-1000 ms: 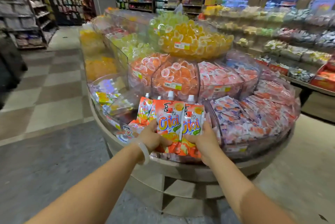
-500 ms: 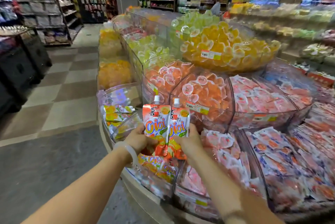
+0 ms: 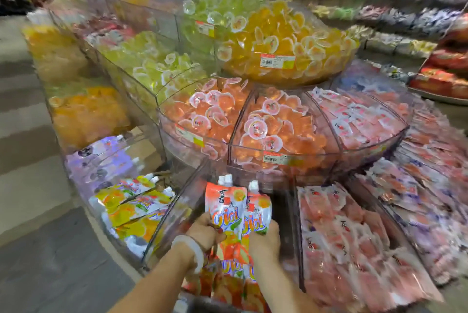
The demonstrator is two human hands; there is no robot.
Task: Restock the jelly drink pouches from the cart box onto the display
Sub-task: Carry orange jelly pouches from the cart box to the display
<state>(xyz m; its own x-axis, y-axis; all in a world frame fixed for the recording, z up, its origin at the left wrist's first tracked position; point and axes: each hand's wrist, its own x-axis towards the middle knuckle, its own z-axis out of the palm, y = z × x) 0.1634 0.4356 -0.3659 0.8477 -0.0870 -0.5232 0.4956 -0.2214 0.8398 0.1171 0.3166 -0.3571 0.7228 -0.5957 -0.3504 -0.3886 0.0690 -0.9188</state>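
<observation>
Over the last second the person has closed in on the display, and the bunch of orange pouches (image 3: 233,214) now sits low inside the clear bin (image 3: 167,221). The left hand (image 3: 205,233) and right hand (image 3: 264,239) both pinch it, spouts up, above pouches already lying beneath. Release looks imminent.

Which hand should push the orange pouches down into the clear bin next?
Probably the right hand: its grip sits on the near face of the orange pouches, so it can press them in. The left hand only pinches their left edge, steadying them.
</observation>
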